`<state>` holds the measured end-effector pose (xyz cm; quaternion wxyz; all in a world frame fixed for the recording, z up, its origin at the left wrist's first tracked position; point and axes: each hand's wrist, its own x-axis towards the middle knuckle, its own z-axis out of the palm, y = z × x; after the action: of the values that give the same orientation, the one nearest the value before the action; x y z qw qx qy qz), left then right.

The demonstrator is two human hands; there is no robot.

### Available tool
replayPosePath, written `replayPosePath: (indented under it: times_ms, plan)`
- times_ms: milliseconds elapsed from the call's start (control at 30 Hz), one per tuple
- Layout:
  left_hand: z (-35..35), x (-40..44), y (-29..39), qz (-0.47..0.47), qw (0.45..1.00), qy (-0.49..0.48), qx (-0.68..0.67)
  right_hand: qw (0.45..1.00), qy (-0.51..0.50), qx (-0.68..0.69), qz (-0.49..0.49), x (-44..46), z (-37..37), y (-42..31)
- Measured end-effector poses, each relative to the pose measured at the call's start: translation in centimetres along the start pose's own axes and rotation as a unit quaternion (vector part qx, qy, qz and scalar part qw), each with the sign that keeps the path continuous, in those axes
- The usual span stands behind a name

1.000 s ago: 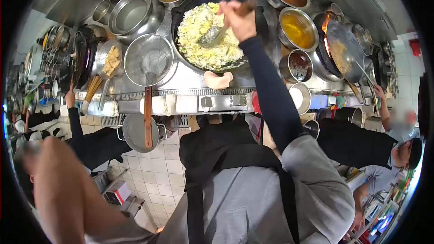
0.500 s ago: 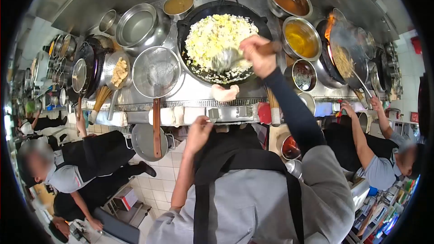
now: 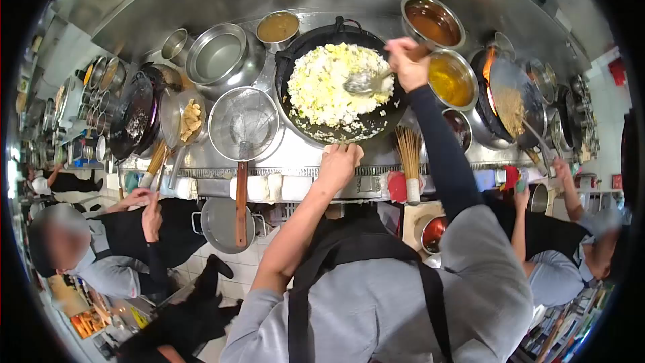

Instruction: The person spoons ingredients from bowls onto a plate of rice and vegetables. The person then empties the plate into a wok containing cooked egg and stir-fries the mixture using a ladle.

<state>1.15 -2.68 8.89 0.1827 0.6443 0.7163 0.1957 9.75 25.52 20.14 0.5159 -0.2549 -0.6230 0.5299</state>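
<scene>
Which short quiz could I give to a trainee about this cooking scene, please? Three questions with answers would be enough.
1. True or false: the right hand holds a ladle.
2. Where is the round mesh strainer?
A) inside the wok
B) to the left of the wok
C) to the right of the wok
3. Fill in "near" or "far": the left hand is at the ____ side of the wok.

Key: 1 true; 2 B; 3 near.

From where I stand, the cook wears a plain grey shirt (image 3: 349, 316) with loose, short sleeves (image 3: 480, 245) and a black apron (image 3: 349, 235), its broad straps (image 3: 438, 302) running down left and right. A snug navy arm cover (image 3: 443, 151) (almost black in this light) hides the right forearm (image 3: 433, 124); the left forearm (image 3: 299, 225) is bare.
</scene>
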Motion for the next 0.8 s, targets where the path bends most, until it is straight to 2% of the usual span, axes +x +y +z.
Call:
replayPosePath:
  times_ms: [33,67,100,167,200,233,300,333,433,467,500,567,600,633,700,767,800]
  plan:
    - [0.6,0.9,-0.4,-0.001,1.000,-0.008,0.008,0.994,-0.081,0.011,0.071,0.9,0.4,0.5]
    - [1.4,1.4,-0.8,-0.004,1.000,-0.016,0.016,0.986,-0.080,-0.143,0.014,3.3,1.1,-0.9]
    - [2.5,0.8,-1.1,-0.007,0.999,-0.033,0.022,0.998,-0.039,-0.026,0.046,4.5,2.5,-1.4]
    - [3.2,0.9,-1.7,0.002,0.999,-0.028,0.017,0.994,0.078,0.056,0.042,4.8,4.6,-5.1]
    - [3.2,0.8,-1.8,0.004,1.000,-0.017,0.018,0.989,0.102,0.106,0.021,3.6,4.6,-5.8]
    - [3.3,0.8,-1.9,0.006,1.000,-0.005,0.018,0.986,0.135,0.080,-0.062,3.1,4.6,-1.4]
    - [3.5,0.7,-2.6,-0.001,0.999,-0.040,0.035,0.998,0.013,0.050,0.030,0.8,5.3,2.7]
    - [3.1,1.4,-2.7,-0.003,0.999,-0.024,0.026,0.999,-0.036,0.024,0.027,2.4,4.8,1.3]
    - [3.3,0.9,-2.6,-0.009,1.000,-0.007,0.018,0.995,0.088,0.007,0.044,4.8,3.5,-3.9]
    - [3.3,0.5,-2.4,-0.012,1.000,-0.012,0.023,0.991,0.123,-0.014,-0.044,4.5,2.3,-3.9]
    - [3.3,0.8,-2.3,-0.015,0.999,-0.015,0.026,0.989,0.131,-0.052,-0.056,2.8,1.7,-3.4]
    - [3.1,0.5,-2.2,-0.022,0.999,-0.038,0.029,0.999,-0.032,-0.025,0.017,1.0,2.1,0.3]
    - [2.8,1.3,-2.0,-0.027,0.998,-0.040,0.030,0.995,-0.067,-0.070,0.023,2.7,1.3,0.3]
    - [2.8,1.0,-1.9,-0.034,0.998,-0.048,0.032,0.996,-0.012,-0.074,0.044,4.1,2.4,-2.1]
    - [3.4,0.9,-2.3,-0.015,1.000,-0.015,0.017,0.994,0.105,-0.027,-0.010,6.9,2.9,-1.8]
    - [3.5,0.7,-2.2,-0.019,1.000,-0.003,0.005,0.981,0.183,-0.006,-0.067,5.3,2.4,-1.1]
    - [3.6,1.0,-2.5,-0.018,1.000,0.001,0.011,0.989,0.134,-0.020,-0.057,3.9,3.0,1.8]
